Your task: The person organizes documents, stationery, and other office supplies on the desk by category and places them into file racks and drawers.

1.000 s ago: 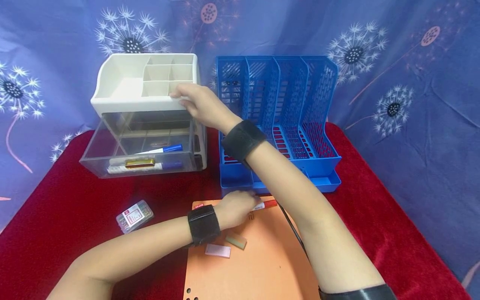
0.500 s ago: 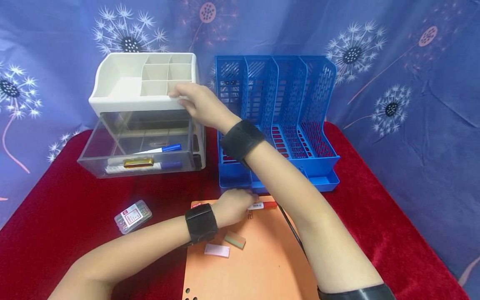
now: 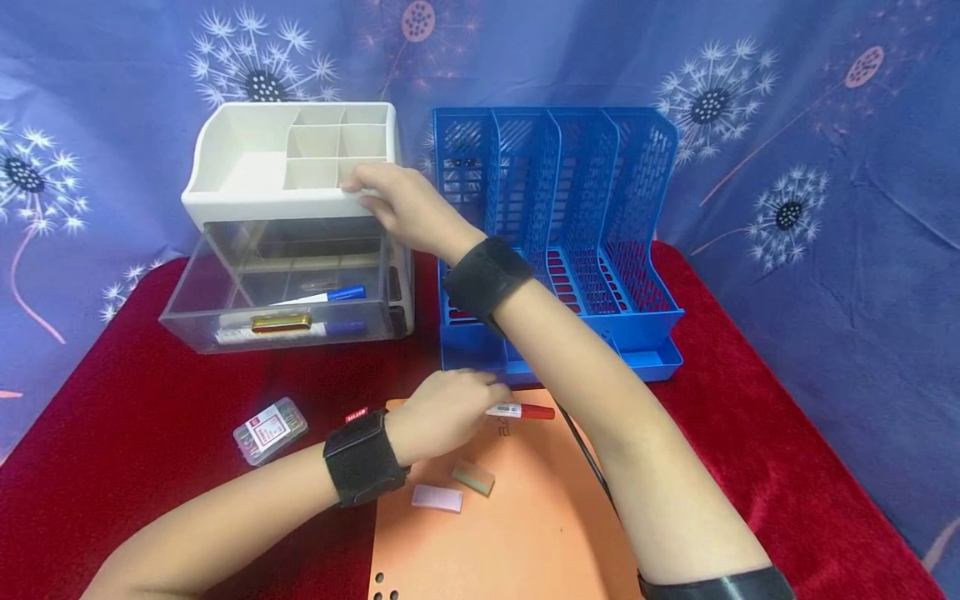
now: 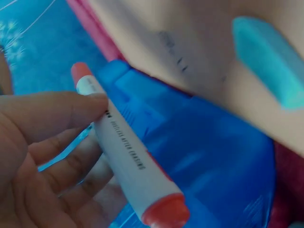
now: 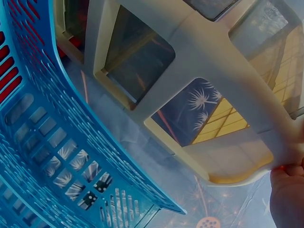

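clock: read about the centre of the head view.
red marker (image 3: 522, 411): seen at 5, over the far end of the orange board (image 3: 510, 533), one red end pointed toward 3. gap to the board can't be judged from the head view.
left hand (image 3: 448, 412): placed at 6:30. marker is pinched; in the left wrist view the thumb is pressed on the barrel near one red end, the other fingers are loosely bent behind it, slightly apart.
marker handling: judged light, stiff, hard to break. smooth barrel may be slippery and prone to roll. best taken mid-barrel, clear of the red ends so no cap is worked loose.
right hand (image 3: 408, 204): placed at 11. organizer rim is gripped at its 4 o'clock front corner, fingers hooked over, thumb tucked in front. finger spacing can't be told.
white organizer (image 3: 255, 204): set at 10. clear drawer (image 3: 197, 333) is pulled out toward 6, blue markers (image 3: 347, 293) held inside.
organizer handling: judged rigid, light enough to be dragged by a knock on the drawer. best steadied at the rim.
pink block (image 3: 437, 498), two-tone block (image 3: 473, 478): laid on the board, about 6:30 and 6.
blue rack (image 3: 637, 325): set at 2, partly hidden by the right forearm.
clear box (image 3: 270, 429): set at 8, on the red cloth (image 3: 112, 417).
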Demonstrator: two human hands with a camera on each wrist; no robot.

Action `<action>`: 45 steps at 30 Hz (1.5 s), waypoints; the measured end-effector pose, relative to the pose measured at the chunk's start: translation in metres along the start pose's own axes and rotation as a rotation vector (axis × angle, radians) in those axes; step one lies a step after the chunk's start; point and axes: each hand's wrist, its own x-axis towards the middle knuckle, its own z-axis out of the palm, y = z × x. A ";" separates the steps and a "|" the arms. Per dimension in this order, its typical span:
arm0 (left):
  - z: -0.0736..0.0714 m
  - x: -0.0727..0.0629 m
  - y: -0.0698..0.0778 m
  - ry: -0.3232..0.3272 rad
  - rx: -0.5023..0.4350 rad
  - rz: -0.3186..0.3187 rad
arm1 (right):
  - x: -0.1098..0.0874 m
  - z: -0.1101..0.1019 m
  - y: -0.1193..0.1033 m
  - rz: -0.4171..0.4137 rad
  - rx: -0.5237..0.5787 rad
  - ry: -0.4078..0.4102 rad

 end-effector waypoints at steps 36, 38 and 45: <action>-0.151 -0.059 -0.035 0.206 0.096 -0.105 | -0.001 0.001 0.005 -0.024 0.032 0.046; -0.157 -0.061 -0.041 0.205 0.085 -0.128 | -0.001 0.002 0.006 -0.026 0.031 0.045; -0.173 -0.068 -0.060 0.200 0.068 -0.216 | 0.001 0.002 0.004 -0.008 0.021 0.018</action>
